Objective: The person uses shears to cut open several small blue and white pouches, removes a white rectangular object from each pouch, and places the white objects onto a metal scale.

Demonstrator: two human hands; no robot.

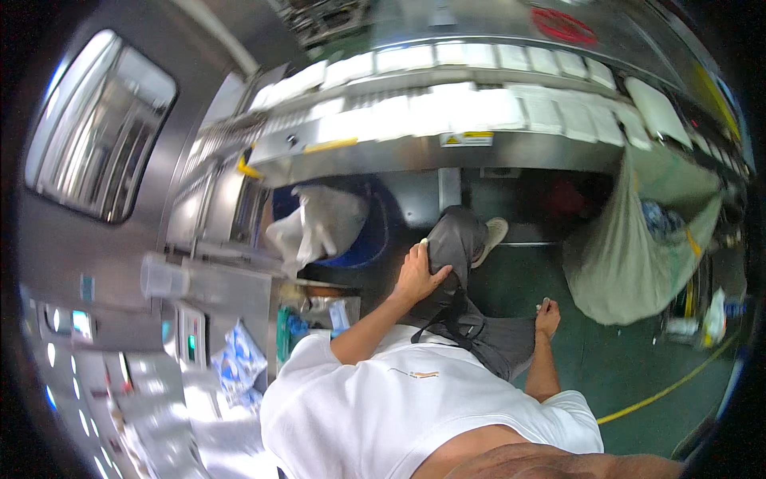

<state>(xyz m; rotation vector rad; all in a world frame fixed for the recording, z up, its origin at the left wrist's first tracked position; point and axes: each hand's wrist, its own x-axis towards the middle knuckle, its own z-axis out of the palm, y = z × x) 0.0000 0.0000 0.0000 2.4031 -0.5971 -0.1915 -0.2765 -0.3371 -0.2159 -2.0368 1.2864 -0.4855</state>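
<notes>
My left hand (420, 274) lies against the upper leg of my dark grey trousers (452, 251), its thumb apart from the other fingers and nothing in its grasp. A small white spot shows at one fingertip. Beside the other trouser leg hangs my right hand (547, 318), its fingers loosely curled in. Small white tips show on it too, and I see no object in it. Ahead of me, a steel conveyor (383, 156) carries rows of flat white packets (455, 112). Both hands are away from the packets.
A blue bin (371, 231) with a white plastic liner (323, 227) stands under the conveyor at left. A large pale green sack (610, 263) hangs at right. At lower left are a steel table (231, 283), a clear plastic container (163, 278), a scale (190, 335) and a blue-white package (239, 363).
</notes>
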